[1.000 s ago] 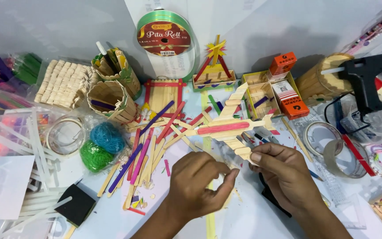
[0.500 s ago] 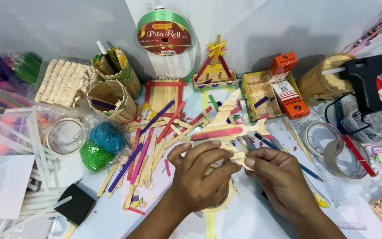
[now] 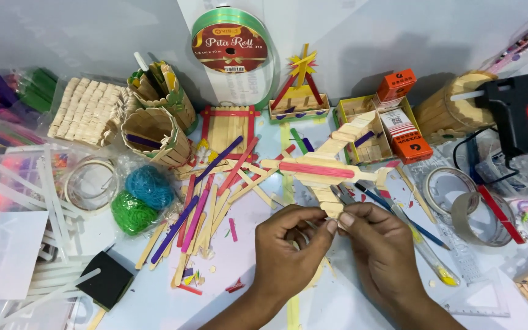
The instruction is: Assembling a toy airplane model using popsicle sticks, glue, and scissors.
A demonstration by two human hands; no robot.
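— Where are we with the stick aeroplane (image 3: 325,174)?

— Mid-table, among loose coloured sticks (image 3: 200,205). Our left hand (image 3: 291,256) and right hand (image 3: 383,256) pinch its near wing tip.

— Next?

— Probably steady pressure, keeping that wing aligned.

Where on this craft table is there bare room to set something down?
Bare table shows only between the black foam block and the left hand, with small scraps. The loose sticks and the tape rolls crowd the middle and right.
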